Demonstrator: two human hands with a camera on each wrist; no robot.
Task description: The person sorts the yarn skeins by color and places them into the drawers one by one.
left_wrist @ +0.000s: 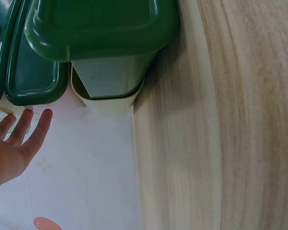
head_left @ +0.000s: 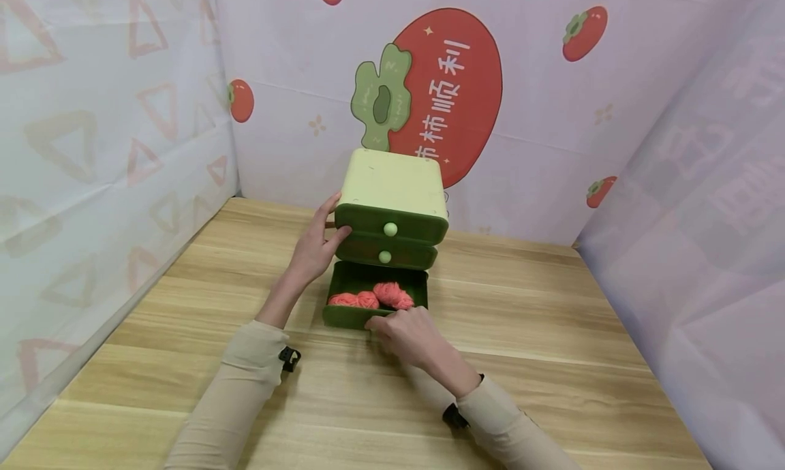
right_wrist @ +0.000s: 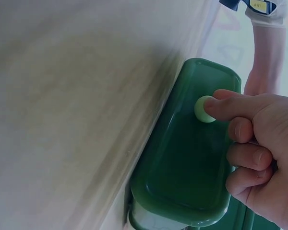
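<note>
A small cabinet (head_left: 392,180) with a pale yellow-green top and dark green drawers stands towards the back of the table. Its bottom drawer (head_left: 345,316) is pulled out, with coral-red yarn (head_left: 392,295) inside. My right hand (head_left: 409,335) is at that drawer's front. In the right wrist view, its thumb and index finger pinch the round pale green knob (right_wrist: 200,110), the other fingers curled. My left hand (head_left: 315,249) rests against the cabinet's left side, thumb by the top drawer's front edge. In the left wrist view its fingers (left_wrist: 38,130) look mostly straight.
The upper drawers, with a top knob (head_left: 390,229) and a middle knob (head_left: 384,257), are pushed in. Wood-grain tabletop (head_left: 521,334) surrounds the cabinet. Behind it hangs a printed back cloth (head_left: 288,48), and more cloth walls stand left and right.
</note>
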